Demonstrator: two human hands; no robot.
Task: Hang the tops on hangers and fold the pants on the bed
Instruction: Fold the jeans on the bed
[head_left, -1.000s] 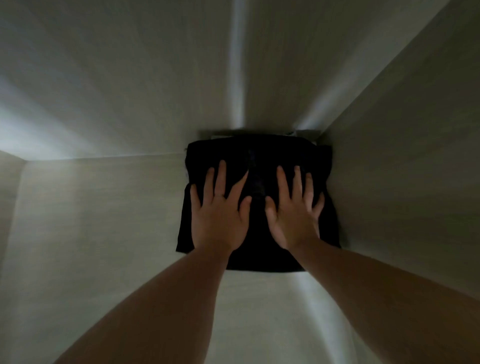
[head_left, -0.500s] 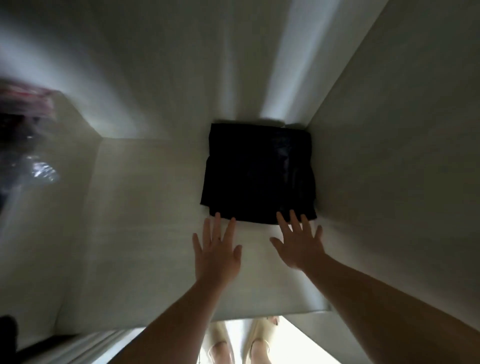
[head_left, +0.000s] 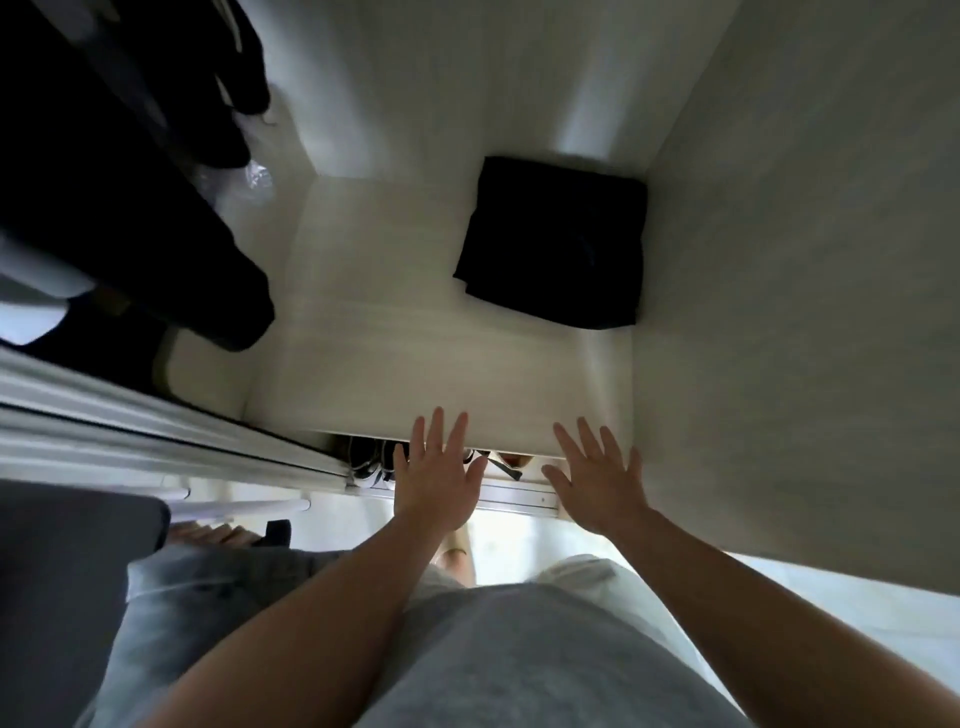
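Observation:
A folded black pair of pants (head_left: 556, 244) lies in the back right corner of a pale wardrobe shelf (head_left: 395, 322), against the right wall. My left hand (head_left: 434, 470) hovers over the shelf's front edge with fingers spread and straight, holding nothing. My right hand (head_left: 595, 475) is beside it, also spread and empty. Both hands are well clear of the pants.
Dark garments (head_left: 119, 171) hang at the upper left inside the wardrobe. A white sliding-door rail (head_left: 156, 441) runs along the left. Shoes (head_left: 374, 462) sit below the shelf's front edge. A grey cloth (head_left: 67, 571) lies at the lower left.
Both hands lifted off the folded black pants and drew back to the shelf's front edge. The view pulled back out of the wardrobe; the pants stay in the corner.

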